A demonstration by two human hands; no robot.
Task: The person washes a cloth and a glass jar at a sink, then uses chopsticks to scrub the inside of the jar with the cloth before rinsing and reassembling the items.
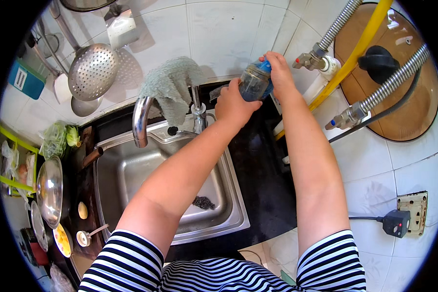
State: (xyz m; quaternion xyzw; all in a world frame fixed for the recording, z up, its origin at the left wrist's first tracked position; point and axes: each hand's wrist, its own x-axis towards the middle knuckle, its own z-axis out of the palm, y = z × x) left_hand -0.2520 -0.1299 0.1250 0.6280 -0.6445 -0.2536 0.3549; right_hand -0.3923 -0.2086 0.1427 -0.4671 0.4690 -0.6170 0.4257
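Observation:
My left hand (236, 106) is wrapped around a clear glass jar (253, 81) with dark contents or a dark base, tilted above the back right corner of the counter. Just beyond the jar, my right hand (280, 75) grips a blue plastic object (265, 65). Its fingers are partly hidden, and I cannot tell whether the blue object is attached to the jar. Below my left forearm lies the stainless steel sink (131, 182), with a dark scouring pad (203, 202) inside.
A pale cloth (173, 85) hangs over the chrome faucet (140, 122). Angle valves (310, 60) and a yellow pipe (335, 78) run along the right wall. A cutting board (83, 182), a metal lid (50, 191) and a plate of yellow pieces (62, 241) are at left.

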